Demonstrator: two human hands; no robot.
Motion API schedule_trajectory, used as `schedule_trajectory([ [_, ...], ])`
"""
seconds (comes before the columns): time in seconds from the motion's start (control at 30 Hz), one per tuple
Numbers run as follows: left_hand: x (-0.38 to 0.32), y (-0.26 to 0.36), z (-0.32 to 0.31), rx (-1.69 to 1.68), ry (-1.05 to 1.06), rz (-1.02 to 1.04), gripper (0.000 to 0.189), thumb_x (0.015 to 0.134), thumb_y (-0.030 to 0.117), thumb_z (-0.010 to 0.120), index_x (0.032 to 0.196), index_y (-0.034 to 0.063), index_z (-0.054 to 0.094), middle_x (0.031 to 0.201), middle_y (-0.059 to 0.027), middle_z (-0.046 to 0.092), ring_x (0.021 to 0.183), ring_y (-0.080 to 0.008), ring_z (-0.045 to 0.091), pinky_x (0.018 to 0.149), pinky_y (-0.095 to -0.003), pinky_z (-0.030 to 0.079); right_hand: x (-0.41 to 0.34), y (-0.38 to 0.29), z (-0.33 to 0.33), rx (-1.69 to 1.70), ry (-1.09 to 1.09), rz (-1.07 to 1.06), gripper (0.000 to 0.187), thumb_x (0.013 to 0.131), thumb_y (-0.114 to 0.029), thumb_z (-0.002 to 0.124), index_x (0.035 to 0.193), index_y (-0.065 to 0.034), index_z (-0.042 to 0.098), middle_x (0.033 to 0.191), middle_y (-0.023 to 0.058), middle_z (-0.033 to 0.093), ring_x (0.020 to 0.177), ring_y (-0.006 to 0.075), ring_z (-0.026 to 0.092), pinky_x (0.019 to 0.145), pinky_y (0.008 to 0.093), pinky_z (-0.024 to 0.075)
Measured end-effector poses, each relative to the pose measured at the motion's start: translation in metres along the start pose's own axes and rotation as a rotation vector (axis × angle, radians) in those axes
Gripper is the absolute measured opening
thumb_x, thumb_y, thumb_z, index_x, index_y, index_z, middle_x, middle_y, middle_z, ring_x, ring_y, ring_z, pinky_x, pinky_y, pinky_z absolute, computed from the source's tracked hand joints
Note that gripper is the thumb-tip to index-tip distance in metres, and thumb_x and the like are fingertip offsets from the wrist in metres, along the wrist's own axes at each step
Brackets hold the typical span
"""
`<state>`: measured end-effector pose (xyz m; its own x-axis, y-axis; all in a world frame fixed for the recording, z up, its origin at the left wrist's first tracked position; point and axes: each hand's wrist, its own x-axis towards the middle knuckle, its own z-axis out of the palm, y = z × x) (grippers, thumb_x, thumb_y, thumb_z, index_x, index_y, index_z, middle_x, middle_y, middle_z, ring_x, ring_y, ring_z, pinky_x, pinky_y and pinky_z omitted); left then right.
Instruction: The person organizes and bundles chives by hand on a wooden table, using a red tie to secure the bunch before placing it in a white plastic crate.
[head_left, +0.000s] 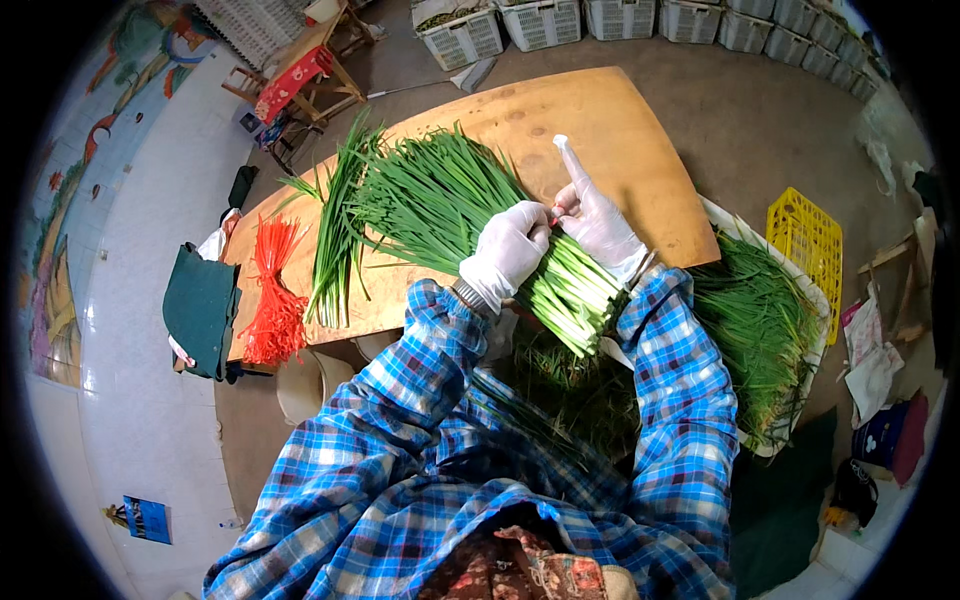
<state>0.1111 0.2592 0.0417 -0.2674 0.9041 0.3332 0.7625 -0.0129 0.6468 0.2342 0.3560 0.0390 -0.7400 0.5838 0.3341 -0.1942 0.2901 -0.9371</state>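
A thick bundle of garlic chives (442, 195) lies across the wooden table, green leaves toward the far left and pale cut stems toward me. My left hand (504, 251), in a white glove, rests over the stems. Beside it, my gloved right hand (602, 229) has its index finger stretched out and its thumb bent in. A bit of red plastic tie (555, 220) shows between the fingertips of both hands; how far it goes around the bundle is hidden. Left of the bundle lies a smaller bunch of chives (337, 232), and then a bunch of red plastic ties (275, 292).
The wooden table (592, 112) has a corner near my right forearm. At right stand a white tub (814, 300) full of chives and a yellow plastic crate (806, 240). Green cloth (199, 311) hangs off the left edge, near a pale bucket (307, 382). White crates (540, 26) line the back.
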Motion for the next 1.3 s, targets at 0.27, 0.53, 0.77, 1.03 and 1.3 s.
schedule_trajectory([
  [0.27, 0.007, 0.001, -0.001, -0.089, -0.026, 0.027, 0.002, 0.073, 0.005, 0.055, 0.075, 0.0050, 0.056, 0.069, -0.0173, 0.057, 0.066, -0.0345, 0.057, 0.057, -0.0377, 0.045, 0.003, 0.002, -0.005, -0.315, -0.039, -0.177, 0.071, 0.076, 0.006, 0.049, 0.138, -0.0215, 0.028, 0.072, 0.0053, 0.050, 0.066, 0.0168, 0.052, 0.070, 0.0285, 0.0457],
  [0.53, 0.007, 0.004, -0.002, 0.039, -0.063, 0.059, 0.003, 0.075, 0.000, 0.052, 0.077, 0.0022, 0.054, 0.073, -0.0143, 0.059, 0.067, -0.0269, 0.059, 0.062, -0.0325, 0.047, -0.003, -0.007, -0.003, -0.127, 0.004, -0.077, 0.073, 0.076, 0.005, 0.052, 0.139, -0.0204, 0.025, 0.074, 0.0060, 0.054, 0.067, 0.0183, 0.052, 0.069, 0.0283, 0.0462],
  [0.77, 0.010, -0.006, 0.001, -0.029, -0.069, 0.070, 0.004, 0.072, 0.003, 0.053, 0.074, 0.0042, 0.055, 0.069, -0.0175, 0.057, 0.067, -0.0356, 0.056, 0.060, -0.0387, 0.046, 0.023, -0.035, -0.053, -0.591, 0.155, -0.213, 0.062, 0.071, -0.001, 0.059, 0.129, -0.0152, 0.042, 0.073, 0.0068, 0.054, 0.068, 0.0166, 0.054, 0.066, 0.0272, 0.0450],
  [1.03, 0.008, -0.004, -0.002, -0.008, -0.091, 0.058, 0.007, 0.078, -0.005, 0.047, 0.080, -0.0010, 0.052, 0.077, -0.0080, 0.061, 0.069, -0.0120, 0.053, 0.065, -0.0239, 0.045, 0.005, 0.026, -0.029, 0.056, -0.246, 0.161, 0.019, 0.079, -0.006, 0.061, 0.097, 0.0015, 0.063, 0.092, 0.0081, 0.065, 0.086, 0.0125, 0.058, 0.079, 0.0241, 0.0451],
  [1.3, 0.003, -0.002, 0.000, -0.056, 0.008, 0.181, 0.007, 0.075, -0.007, 0.051, 0.079, -0.0010, 0.051, 0.097, -0.0134, 0.057, 0.083, -0.0198, 0.055, 0.073, -0.0263, 0.046, 0.004, 0.033, -0.020, 0.277, -0.220, 0.306, 0.020, 0.080, -0.009, 0.063, 0.097, 0.0008, 0.064, 0.089, 0.0060, 0.065, 0.083, 0.0110, 0.058, 0.077, 0.0235, 0.0450],
])
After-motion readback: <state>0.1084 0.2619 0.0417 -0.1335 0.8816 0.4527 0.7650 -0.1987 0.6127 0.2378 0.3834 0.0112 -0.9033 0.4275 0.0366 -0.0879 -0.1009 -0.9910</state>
